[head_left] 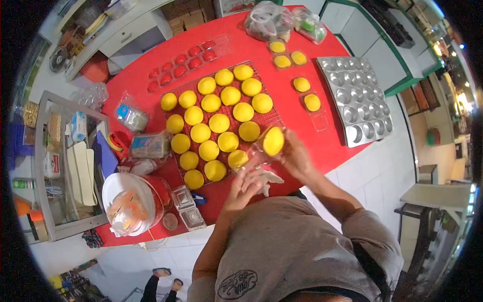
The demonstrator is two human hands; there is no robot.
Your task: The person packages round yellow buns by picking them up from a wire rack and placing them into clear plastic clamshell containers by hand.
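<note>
A clear plastic container (257, 156) with a yellow bun (273, 141) in one half is held up over the near right corner of the wire rack (270, 117). My right hand (296, 157) is closed on its right side. My left hand (244, 189) is at the container's near left edge, fingers partly spread; whether it grips the container is unclear. A crumpled white cloth or tissue (268, 180) lies beside my left hand. Rows of round yellow buns (219, 123) cover the rack on the red table (302, 173).
Right of the rack are packed yellow buns (312, 102) and a metal muffin tray (356, 98). Red items in clear packs (180, 71) sit behind. A white bucket (108, 194), empty clear containers (192, 218) and a glass case (43, 166) stand left. Plastic bags (266, 20) lie at the back.
</note>
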